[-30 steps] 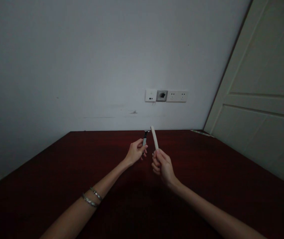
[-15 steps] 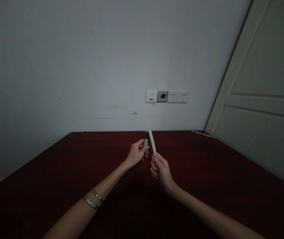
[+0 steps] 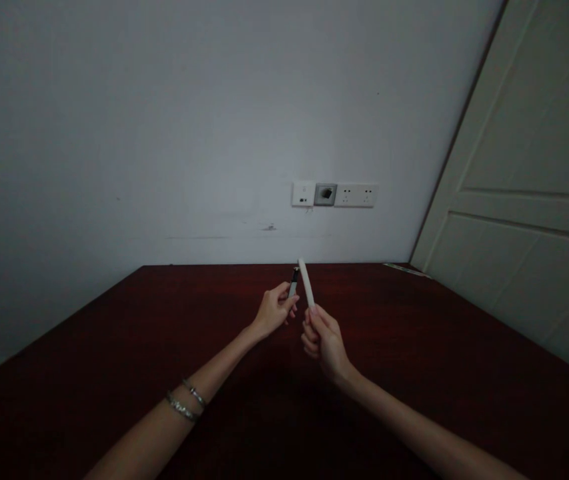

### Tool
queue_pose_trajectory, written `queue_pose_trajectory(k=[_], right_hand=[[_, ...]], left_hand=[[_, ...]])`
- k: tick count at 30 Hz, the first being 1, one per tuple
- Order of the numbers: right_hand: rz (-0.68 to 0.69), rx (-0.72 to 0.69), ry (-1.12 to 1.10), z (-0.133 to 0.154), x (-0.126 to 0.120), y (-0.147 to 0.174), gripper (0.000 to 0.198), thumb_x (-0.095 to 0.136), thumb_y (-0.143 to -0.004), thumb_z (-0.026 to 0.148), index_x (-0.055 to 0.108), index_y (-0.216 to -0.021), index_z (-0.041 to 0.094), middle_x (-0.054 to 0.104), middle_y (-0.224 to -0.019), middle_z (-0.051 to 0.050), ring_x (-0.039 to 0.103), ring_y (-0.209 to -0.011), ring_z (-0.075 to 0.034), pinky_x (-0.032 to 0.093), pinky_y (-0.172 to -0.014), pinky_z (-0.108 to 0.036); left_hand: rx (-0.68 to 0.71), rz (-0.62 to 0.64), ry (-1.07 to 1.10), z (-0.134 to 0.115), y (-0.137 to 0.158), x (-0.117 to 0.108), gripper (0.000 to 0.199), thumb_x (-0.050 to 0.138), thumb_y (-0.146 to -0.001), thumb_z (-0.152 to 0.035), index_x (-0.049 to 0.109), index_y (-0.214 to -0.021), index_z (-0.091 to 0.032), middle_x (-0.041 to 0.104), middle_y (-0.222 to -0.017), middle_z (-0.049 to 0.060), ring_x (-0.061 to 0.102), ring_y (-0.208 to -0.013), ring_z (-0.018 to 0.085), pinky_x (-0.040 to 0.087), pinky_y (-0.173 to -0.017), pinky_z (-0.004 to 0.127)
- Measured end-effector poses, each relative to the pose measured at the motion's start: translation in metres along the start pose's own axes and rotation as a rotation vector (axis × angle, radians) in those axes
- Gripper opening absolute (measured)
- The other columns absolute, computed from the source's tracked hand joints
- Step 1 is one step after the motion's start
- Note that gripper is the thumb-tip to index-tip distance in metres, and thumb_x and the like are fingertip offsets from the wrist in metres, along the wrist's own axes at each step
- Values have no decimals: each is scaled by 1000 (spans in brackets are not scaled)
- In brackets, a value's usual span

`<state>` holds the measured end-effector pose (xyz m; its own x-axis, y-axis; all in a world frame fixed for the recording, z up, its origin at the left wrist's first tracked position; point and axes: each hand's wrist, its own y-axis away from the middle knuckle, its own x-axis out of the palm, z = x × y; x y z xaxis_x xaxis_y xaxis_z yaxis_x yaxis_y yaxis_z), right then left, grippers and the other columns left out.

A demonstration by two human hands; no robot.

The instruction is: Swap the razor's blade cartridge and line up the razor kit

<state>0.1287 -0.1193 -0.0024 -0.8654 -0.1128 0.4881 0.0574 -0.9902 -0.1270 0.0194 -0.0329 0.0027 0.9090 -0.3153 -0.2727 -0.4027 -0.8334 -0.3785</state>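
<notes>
Near the middle of the view, my left hand (image 3: 275,310) is closed around a small lighter (image 3: 293,283) with a pale body and a dark top. My right hand (image 3: 325,339) grips a slim white candle (image 3: 306,283) by its lower end, its fingers curled in. The candle leans a little to the left, its top close beside the lighter's head; whether they touch I cannot tell. No flame shows. Both hands are above the dark red table (image 3: 164,320).
Behind the table stands a pale wall (image 3: 189,133) carrying a row of sockets (image 3: 356,195). A white panelled door (image 3: 529,200) slants along the right side. A thin flat strip (image 3: 407,270) lies at the table's back right edge.
The lighter's head is slightly lower and tilted a touch further right. The candle has shifted up very slightly with my right hand. Both grips are kept.
</notes>
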Motion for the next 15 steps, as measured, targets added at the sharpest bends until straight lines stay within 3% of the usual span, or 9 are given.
queue_pose_trajectory(k=[15], right_hand=[[-11, 30, 7, -3, -4, 4, 43, 63, -66, 55, 37, -67, 21, 27, -42, 13, 15, -30, 0, 9, -29, -14]], left_hand=[[-2, -18, -7, -4, 0, -1, 22, 50, -77, -35, 51, -87, -15, 55, -62, -2, 55, -48, 9, 42, -34, 15]])
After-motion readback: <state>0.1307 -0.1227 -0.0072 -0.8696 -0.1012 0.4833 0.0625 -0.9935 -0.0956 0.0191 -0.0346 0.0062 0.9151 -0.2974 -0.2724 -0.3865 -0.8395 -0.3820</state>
